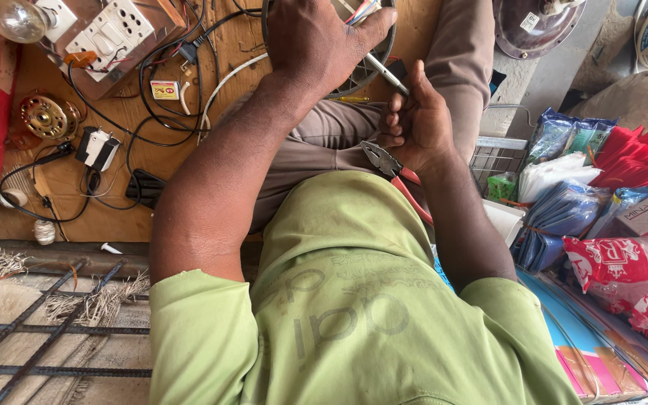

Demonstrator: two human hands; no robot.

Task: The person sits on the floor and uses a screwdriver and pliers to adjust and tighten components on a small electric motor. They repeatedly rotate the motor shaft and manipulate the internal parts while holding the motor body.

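Wiring work, mid-way
Your left hand (316,41) grips the cable (384,73); your right hand (418,124) clutches pliers (388,163), jaws unused.

one head camera looks steeply down, close.

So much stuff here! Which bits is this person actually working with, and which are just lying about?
In use:
left hand on wire fan guard
right hand holding cable and red-handled pliers

Lying about:
switchboard
light bulb
copper-wound motor
plastic packets
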